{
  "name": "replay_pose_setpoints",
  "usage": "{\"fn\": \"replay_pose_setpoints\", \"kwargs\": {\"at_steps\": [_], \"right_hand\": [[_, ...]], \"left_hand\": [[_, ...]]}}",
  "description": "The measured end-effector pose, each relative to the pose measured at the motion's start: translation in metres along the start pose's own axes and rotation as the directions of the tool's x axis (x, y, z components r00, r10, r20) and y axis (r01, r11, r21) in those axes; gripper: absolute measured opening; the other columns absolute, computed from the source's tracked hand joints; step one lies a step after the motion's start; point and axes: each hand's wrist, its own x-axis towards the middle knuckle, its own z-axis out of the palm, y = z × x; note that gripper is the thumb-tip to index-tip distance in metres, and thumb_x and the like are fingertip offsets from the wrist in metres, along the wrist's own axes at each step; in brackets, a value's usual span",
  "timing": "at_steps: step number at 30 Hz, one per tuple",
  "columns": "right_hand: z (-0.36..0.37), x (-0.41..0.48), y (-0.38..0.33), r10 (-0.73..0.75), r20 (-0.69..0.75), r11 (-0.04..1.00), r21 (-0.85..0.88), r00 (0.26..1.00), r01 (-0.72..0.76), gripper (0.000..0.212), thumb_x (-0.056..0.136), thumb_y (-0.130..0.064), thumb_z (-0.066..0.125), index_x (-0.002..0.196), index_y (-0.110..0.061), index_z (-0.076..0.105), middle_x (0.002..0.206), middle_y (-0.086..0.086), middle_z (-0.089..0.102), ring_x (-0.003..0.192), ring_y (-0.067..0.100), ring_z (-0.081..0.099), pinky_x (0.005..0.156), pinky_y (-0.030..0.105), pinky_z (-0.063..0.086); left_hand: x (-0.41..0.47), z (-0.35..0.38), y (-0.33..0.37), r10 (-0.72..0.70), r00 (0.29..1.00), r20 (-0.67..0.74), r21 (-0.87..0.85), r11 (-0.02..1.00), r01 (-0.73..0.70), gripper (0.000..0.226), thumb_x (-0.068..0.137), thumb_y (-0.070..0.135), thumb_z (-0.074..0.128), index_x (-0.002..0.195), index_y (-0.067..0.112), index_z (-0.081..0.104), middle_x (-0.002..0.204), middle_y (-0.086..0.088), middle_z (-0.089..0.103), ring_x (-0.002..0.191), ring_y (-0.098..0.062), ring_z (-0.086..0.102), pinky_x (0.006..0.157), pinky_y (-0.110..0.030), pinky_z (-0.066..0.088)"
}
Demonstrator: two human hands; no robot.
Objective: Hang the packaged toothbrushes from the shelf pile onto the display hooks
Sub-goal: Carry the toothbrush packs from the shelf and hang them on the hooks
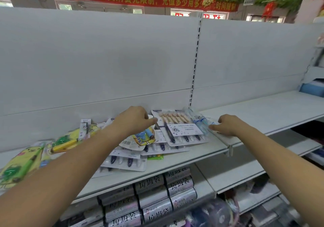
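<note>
Squarely between the two hands lies a multi-pack (182,130) of toothbrushes, a clear blister card holding a row of brushes with tan heads and dark navy handles, a white label across the middle. It tops a loose pile (133,156) of similar cards on the white shelf (175,163). The left hand (133,119) reaches in with fingers curled down, thumb and forefinger at the card's near-left edge; whether they actually pinch it is hard to tell from this angle. The right hand (227,125) grips a clear pack (199,121) with blue-and-white contents, thumb laid on top and fingers curled behind it, just beside the multi-pack's right edge. Under and beyond the left forearm, yellow cartoon packs (64,141) with green brushes spread along the shelf. Behind both hands rises a plain white back panel (105,60).
</note>
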Motion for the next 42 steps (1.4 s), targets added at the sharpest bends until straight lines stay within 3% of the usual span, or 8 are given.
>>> {"fn": "replay_pose_setpoints", "kwargs": {"at_steps": [3, 7, 11, 17, 22, 29, 33, 42], "right_hand": [[0.004, 0.006, 0.004, -0.016, -0.007, 1.0, 0.013, 1.0, 0.016, 0.05, 0.092, -0.059, 0.058, 0.1, -0.009, 0.06, 0.104, 0.012, 0.065, 0.091, 0.027, 0.058, 0.072, 0.033, 0.044], [0.009, 0.015, -0.007, -0.056, -0.042, 0.997, 0.059, 0.998, 0.058, 0.046, 0.094, -0.052, 0.058, 0.103, -0.008, 0.064, 0.1, 0.01, 0.067, 0.087, 0.025, 0.059, 0.068, 0.032, 0.044], [0.015, 0.026, -0.018, -0.076, -0.054, 0.992, 0.093, 0.996, 0.081, 0.038, 0.097, -0.045, 0.057, 0.105, -0.008, 0.062, 0.102, 0.01, 0.062, 0.09, 0.026, 0.056, 0.066, 0.031, 0.039], [0.025, 0.043, -0.016, -0.013, -0.05, 0.984, 0.177, 0.999, 0.022, 0.029, 0.099, -0.034, 0.054, 0.099, -0.005, 0.06, 0.1, 0.016, 0.063, 0.095, 0.034, 0.063, 0.064, 0.032, 0.043], [0.025, 0.054, -0.019, 0.022, -0.017, 0.981, 0.193, 1.0, -0.018, 0.028, 0.088, -0.023, 0.069, 0.103, 0.0, 0.066, 0.094, 0.014, 0.066, 0.089, 0.031, 0.062, 0.062, 0.03, 0.049], [0.021, 0.054, -0.012, 0.119, 0.119, 0.907, 0.391, 0.986, -0.156, 0.018, 0.081, -0.009, 0.07, 0.086, -0.003, 0.054, 0.072, 0.014, 0.048, 0.061, 0.025, 0.048, 0.05, 0.026, 0.041], [0.014, 0.049, -0.001, 0.135, 0.142, 0.83, 0.524, 0.981, -0.191, 0.016, 0.078, -0.004, 0.075, 0.084, 0.003, 0.062, 0.066, 0.014, 0.051, 0.054, 0.024, 0.049, 0.054, 0.03, 0.047], [0.01, 0.021, -0.001, 0.073, 0.134, 0.702, 0.697, 0.988, -0.146, 0.026, 0.083, -0.006, 0.079, 0.105, -0.001, 0.066, 0.085, 0.017, 0.065, 0.059, 0.026, 0.06, 0.058, 0.032, 0.056]], "left_hand": [[0.009, 0.014, 0.04, 0.046, 0.997, 0.057, 0.038, 0.998, -0.048, 0.054, 0.098, 0.06, 0.051, 0.071, 0.013, 0.059, 0.067, -0.007, 0.057, 0.067, -0.026, 0.055, 0.059, -0.031, 0.04], [0.021, 0.04, 0.076, -0.021, 0.981, 0.195, 0.245, 0.969, -0.028, 0.072, 0.096, 0.073, 0.039, 0.12, 0.011, 0.066, 0.116, -0.008, 0.066, 0.11, -0.029, 0.062, 0.086, -0.038, 0.047], [0.032, 0.055, 0.087, -0.14, 0.954, 0.267, 0.396, 0.918, 0.024, 0.09, 0.082, 0.09, 0.039, 0.121, 0.013, 0.062, 0.108, -0.003, 0.064, 0.1, -0.024, 0.062, 0.076, -0.033, 0.044], [0.048, 0.056, 0.075, -0.186, 0.933, 0.309, 0.183, 0.974, 0.133, 0.138, 0.069, 0.083, 0.069, 0.162, 0.013, -0.006, 0.151, -0.007, 0.051, 0.134, -0.031, 0.052, 0.1, -0.043, 0.047], [0.054, 0.055, 0.065, -0.206, 0.919, 0.336, 0.032, 0.978, 0.207, 0.146, 0.069, 0.066, 0.084, 0.16, 0.015, -0.018, 0.157, -0.012, 0.044, 0.136, -0.035, 0.05, 0.107, -0.047, 0.047], [0.055, 0.032, 0.057, -0.261, 0.902, 0.343, -0.365, 0.848, 0.384, 0.121, 0.067, 0.04, 0.095, 0.158, 0.012, 0.02, 0.158, -0.013, 0.04, 0.13, -0.035, 0.052, 0.091, -0.041, 0.055], [0.045, 0.025, 0.051, -0.272, 0.87, 0.411, -0.549, 0.688, 0.474, 0.025, 0.087, 0.018, 0.081, 0.096, 0.005, 0.061, 0.1, -0.008, 0.069, 0.075, -0.018, 0.063, 0.052, -0.028, 0.057], [0.03, 0.016, 0.02, -0.259, 0.864, 0.432, -0.69, 0.521, 0.502, 0.02, 0.096, 0.009, 0.067, 0.114, 0.003, 0.067, 0.098, -0.011, 0.078, 0.078, -0.025, 0.073, 0.078, -0.042, 0.064]]}}
